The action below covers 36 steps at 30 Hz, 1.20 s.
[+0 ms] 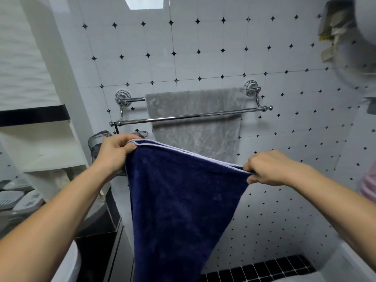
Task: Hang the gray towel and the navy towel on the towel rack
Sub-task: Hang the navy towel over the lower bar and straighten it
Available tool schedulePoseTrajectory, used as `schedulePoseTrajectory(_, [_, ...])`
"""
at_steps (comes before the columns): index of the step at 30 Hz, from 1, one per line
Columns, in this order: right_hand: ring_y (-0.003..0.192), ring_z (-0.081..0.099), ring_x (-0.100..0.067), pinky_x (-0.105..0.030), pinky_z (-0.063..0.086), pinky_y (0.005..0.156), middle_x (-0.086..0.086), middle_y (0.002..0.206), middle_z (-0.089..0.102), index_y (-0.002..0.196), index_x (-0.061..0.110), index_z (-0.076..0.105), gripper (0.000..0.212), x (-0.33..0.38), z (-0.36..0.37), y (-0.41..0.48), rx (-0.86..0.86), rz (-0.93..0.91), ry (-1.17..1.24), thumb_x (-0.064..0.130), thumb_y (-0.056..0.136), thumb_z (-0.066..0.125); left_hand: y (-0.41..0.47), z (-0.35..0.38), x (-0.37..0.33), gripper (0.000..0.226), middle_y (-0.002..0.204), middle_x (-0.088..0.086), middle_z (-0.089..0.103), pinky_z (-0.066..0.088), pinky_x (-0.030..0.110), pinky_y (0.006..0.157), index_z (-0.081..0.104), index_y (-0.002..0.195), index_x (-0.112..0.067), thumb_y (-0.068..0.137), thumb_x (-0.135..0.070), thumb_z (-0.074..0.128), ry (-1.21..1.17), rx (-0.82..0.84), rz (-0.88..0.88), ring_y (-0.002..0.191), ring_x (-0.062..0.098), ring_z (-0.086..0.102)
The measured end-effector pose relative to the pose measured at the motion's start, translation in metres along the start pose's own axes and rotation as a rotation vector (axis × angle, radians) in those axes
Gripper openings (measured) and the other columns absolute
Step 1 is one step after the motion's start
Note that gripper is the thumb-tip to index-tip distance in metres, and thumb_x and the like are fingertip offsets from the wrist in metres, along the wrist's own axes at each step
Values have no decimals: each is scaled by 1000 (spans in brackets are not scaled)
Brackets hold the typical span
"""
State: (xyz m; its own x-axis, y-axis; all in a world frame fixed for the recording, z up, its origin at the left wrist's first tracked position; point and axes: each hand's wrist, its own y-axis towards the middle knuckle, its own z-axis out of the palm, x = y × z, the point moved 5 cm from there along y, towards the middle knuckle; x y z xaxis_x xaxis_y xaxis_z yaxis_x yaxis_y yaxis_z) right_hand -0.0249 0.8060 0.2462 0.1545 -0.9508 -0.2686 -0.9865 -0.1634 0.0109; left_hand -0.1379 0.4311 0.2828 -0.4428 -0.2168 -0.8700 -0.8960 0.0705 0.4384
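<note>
My left hand is clenched on the upper left corner of the navy towel, thumb pressed over the pale border strip at its top edge. My right hand pinches the upper right corner, fingers curled tight around the bunched hem. Between the two grips the top edge runs taut and slants down toward the right, and the rest of the cloth hangs below in a narrowing drape that passes out of the bottom of the view.

Beyond my knuckles, the towel rack is fixed to the tiled wall, a chrome double bar with a rear rail close to the tiles and a front rail standing out lower. The gray towel is draped over the rear rail, toward the rack's right end, and hangs down behind the front rail. The navy towel is below and in front of the front rail, not touching it. A dark mesh pouch hangs by the rack's left end, partly behind my left hand.
</note>
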Motion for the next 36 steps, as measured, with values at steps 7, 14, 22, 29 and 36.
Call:
schedulePoseTrajectory(7, [79, 58, -22, -34, 48, 66, 0, 90, 63, 72, 15, 59, 31, 10, 6, -7, 77, -65, 217, 42, 81, 69, -8, 5, 4, 30, 81, -3, 74, 51, 22, 71, 73, 82, -23, 92, -1, 56, -1, 2, -17, 75, 9, 63])
schedulePoseTrajectory(14, [78, 66, 3, -15, 50, 70, 22, 95, 72, 105, 38, 69, 31, 72, -6, -43, 95, -297, 909, 25, 78, 75, -15, -11, 7, 28, 78, -10, 69, 43, 16, 39, 70, 83, -27, 93, -6, 55, 71, -153, -38, 53, -2, 56])
schedulePoseTrajectory(22, [68, 58, -19, -32, 47, 62, -8, 77, 67, 76, 16, 70, 26, 26, 23, -15, 160, -65, 488, 40, 74, 78, -28, -6, 15, 30, 62, -3, 56, 43, 26, 53, 56, 84, -25, 88, 5, 60, -17, -111, -13, 57, 11, 50])
schedulePoseTrajectory(29, [56, 50, -12, -28, 40, 55, 0, 56, 59, 59, 14, 61, 37, 15, 2, -22, -81, -40, 924, 43, 76, 77, -25, -9, 11, 34, 88, -7, 67, 46, 14, 72, 68, 97, -23, 89, 8, 54, 125, -26, 92, 75, -3, 58])
schedulePoseTrajectory(36, [65, 62, -29, -33, 45, 60, -13, 65, 68, 64, 4, 61, 34, 0, -22, 1, -360, 254, 739, 30, 83, 71, -18, -4, 40, 26, 94, 3, 71, 46, 5, 77, 72, 105, -12, 88, 4, 60, 236, 2, 60, 75, -10, 61])
